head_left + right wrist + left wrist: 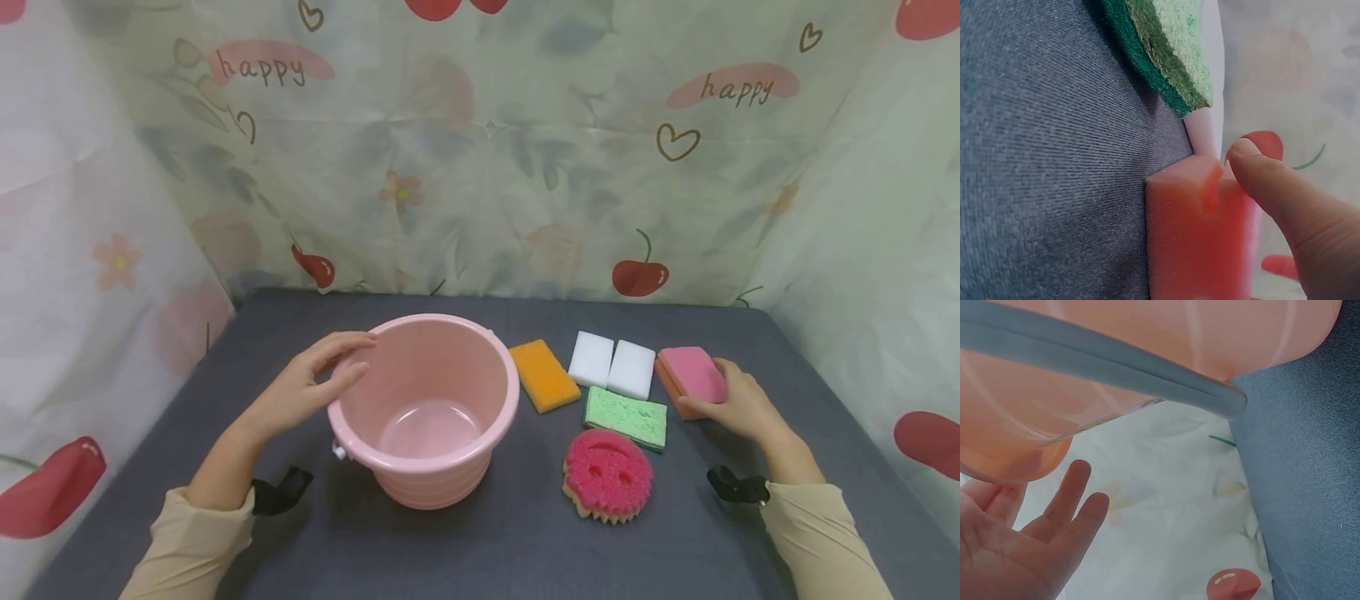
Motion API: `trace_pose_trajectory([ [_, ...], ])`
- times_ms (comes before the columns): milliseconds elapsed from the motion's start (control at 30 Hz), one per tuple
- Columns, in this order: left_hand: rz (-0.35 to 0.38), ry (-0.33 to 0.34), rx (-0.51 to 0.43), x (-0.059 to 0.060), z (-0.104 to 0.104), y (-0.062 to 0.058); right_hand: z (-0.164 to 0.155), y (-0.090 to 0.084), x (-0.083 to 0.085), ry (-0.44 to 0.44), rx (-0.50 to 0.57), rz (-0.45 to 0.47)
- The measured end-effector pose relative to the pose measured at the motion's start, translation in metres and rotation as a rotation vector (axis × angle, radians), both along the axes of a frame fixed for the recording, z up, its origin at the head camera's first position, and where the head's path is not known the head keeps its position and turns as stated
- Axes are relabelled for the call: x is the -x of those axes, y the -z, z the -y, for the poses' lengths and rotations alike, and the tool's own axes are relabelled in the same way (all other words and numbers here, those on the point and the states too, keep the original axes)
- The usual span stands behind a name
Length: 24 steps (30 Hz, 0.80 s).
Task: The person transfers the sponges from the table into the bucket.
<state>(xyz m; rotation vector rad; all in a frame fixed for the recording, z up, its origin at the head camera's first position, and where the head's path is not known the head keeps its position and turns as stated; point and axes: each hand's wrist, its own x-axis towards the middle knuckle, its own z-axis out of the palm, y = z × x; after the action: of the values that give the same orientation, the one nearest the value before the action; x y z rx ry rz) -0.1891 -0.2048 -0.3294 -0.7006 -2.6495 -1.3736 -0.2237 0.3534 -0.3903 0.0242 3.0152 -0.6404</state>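
Left hand: the left hand (318, 385) rests on the near-left rim of the pink bucket (425, 408); the fingers lie almost straight along the rim and do not clamp it. In the left wrist view the fingers (1063, 500) are spread and relaxed beside the bucket wall.
Right hand: the right hand (738, 404) is on the pink sponge (693, 377), at the right end of the sponge group. The thumb (1272, 187) presses on its edge and the hand seems to pinch it, but the other fingers are hidden.
Hands: well apart, one at each side of the table (525, 542).
Bucket: upright, on the left half of the table, open and with nothing inside.
Other sponges: orange sponge (543, 375) just beside the bucket, two white blocks (611, 365) touching each other, green sponge (626, 417) in front of them, round red sponge (607, 475) nearest to the person.
Step in hand: I judge it is the taking of the pink sponge, while the other hand steadies the bucket.
Next move calls for: a firm pinch on the soft sponge, a lift free of the green sponge and white blocks near it, and a carry over the other sponges toward the bucket mouth.
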Motion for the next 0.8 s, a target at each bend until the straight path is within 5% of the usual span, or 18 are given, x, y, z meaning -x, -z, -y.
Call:
trace_pose_trajectory([
  [267, 0.004, -0.001, -0.001, -0.0004, 0.0002, 0.0002, 0.0004, 0.0008, 0.0001, 0.065, 0.011, 0.044],
  [800, 0.001, 0.006, -0.008, 0.0001, 0.0008, 0.0008, 0.0044, -0.0068, 0.0006, 0.089, 0.0, -0.017],
])
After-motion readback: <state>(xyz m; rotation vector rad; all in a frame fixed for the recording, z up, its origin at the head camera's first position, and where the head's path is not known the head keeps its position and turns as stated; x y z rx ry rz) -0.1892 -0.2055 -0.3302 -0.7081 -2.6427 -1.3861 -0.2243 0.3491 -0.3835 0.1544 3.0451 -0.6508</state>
